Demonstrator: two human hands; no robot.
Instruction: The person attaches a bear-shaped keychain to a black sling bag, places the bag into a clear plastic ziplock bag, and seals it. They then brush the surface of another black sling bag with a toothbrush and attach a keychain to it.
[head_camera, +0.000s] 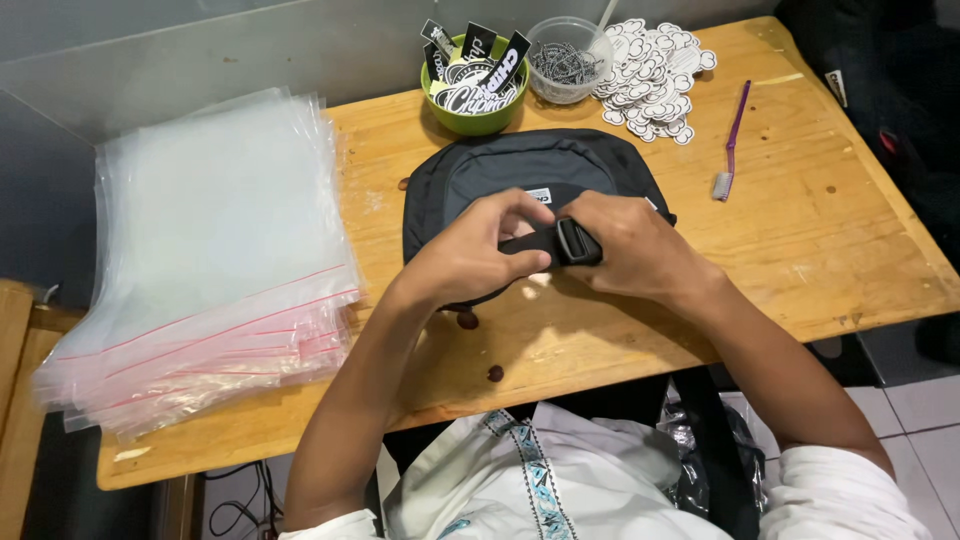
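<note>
A small black fabric bag (520, 170) lies on the wooden table (800, 230) in front of me. Its black strap with a plastic buckle (575, 241) runs across the near edge of the bag. My left hand (470, 255) pinches the strap just left of the buckle. My right hand (635, 250) grips the buckle and the strap from the right. Both hands meet over the bag's front edge and hide part of it.
A thick stack of clear zip bags with red seal lines (210, 260) fills the table's left side. At the back stand a green bowl of black-and-white stickers (475, 85), a clear cup of metal pins (566, 62) and a pile of white stickers (652, 75). A purple toothbrush (731, 140) lies at right.
</note>
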